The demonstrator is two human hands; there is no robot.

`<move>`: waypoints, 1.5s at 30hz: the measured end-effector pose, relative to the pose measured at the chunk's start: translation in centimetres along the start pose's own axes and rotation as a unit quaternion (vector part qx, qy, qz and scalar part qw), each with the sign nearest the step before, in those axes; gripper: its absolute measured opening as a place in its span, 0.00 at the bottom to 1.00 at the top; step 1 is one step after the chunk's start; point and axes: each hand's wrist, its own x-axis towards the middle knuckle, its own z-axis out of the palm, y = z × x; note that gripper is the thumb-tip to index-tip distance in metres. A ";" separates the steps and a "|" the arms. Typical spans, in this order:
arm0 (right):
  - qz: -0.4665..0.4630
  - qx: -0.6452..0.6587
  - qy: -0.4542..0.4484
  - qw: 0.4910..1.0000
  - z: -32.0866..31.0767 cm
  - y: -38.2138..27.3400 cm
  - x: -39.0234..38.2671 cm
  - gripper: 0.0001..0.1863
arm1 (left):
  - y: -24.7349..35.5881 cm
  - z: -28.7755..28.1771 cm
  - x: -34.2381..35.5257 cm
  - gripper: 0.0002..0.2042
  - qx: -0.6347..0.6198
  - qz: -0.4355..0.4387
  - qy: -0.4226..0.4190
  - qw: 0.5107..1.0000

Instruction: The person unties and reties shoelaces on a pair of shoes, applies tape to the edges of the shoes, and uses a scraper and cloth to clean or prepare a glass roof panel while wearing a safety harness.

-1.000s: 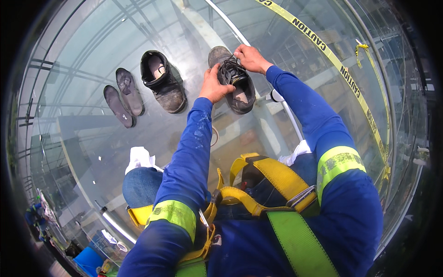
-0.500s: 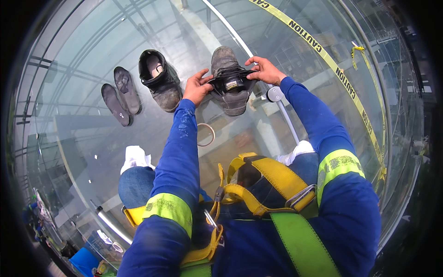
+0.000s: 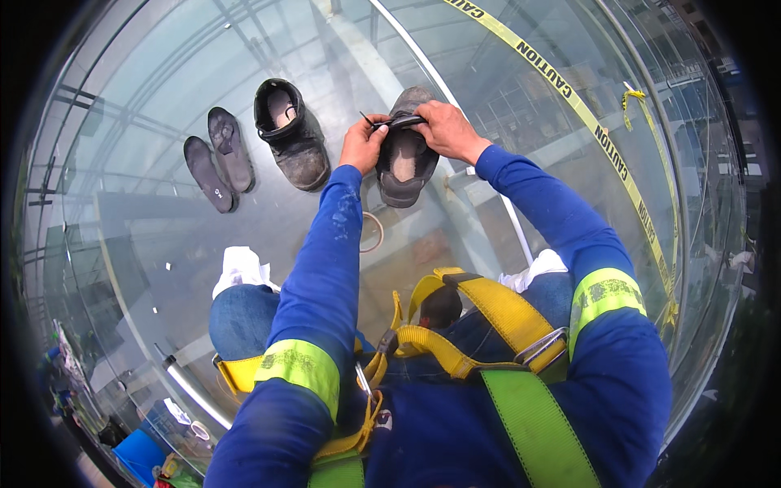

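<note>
A worn dark work boot (image 3: 401, 193) stands toe away from me on the glass surface, its opening facing up and a pale inner sole showing inside. My left hand (image 3: 363, 145) pinches the left end of its tongue edge, where a black lace end sticks up. On the other side, my right hand (image 3: 450, 132) has thumb and fingers closed on the same edge. To the left is the second boot (image 3: 306, 159), unlaced-looking and open at the top, its toe toward me. Two dark insoles, a nearer insole (image 3: 208, 175) and a farther insole (image 3: 231, 150), lie beside it.
A roll of tape (image 3: 380, 235) lies below the held boot. Yellow caution tape (image 3: 561, 83) runs across the right side, near a curved glass edge. A metal tube (image 3: 192, 388) and a blue bin (image 3: 140, 454) are at lower left. Yellow harness straps (image 3: 504, 321) cross my lap.
Both hands have drawn the tongue up and away from me, so the boot's inside now shows. The lace end now stands up by my left hand. My view has shifted slightly.
</note>
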 end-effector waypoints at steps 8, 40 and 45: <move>0.444 0.450 -0.146 0.761 0.5 3.9 2.9 0.11 | 2.5 -0.5 1.9 0.19 0.272 -0.040 0.124 0.954; 0.540 0.515 0.362 0.558 -3.4 2.0 -5.6 0.13 | 4.6 7.0 1.0 0.30 0.297 0.027 -0.029 0.954; 0.568 0.514 0.286 0.575 -4.7 4.1 -6.0 0.13 | 5.4 6.1 1.1 0.28 0.317 -0.005 -0.004 0.949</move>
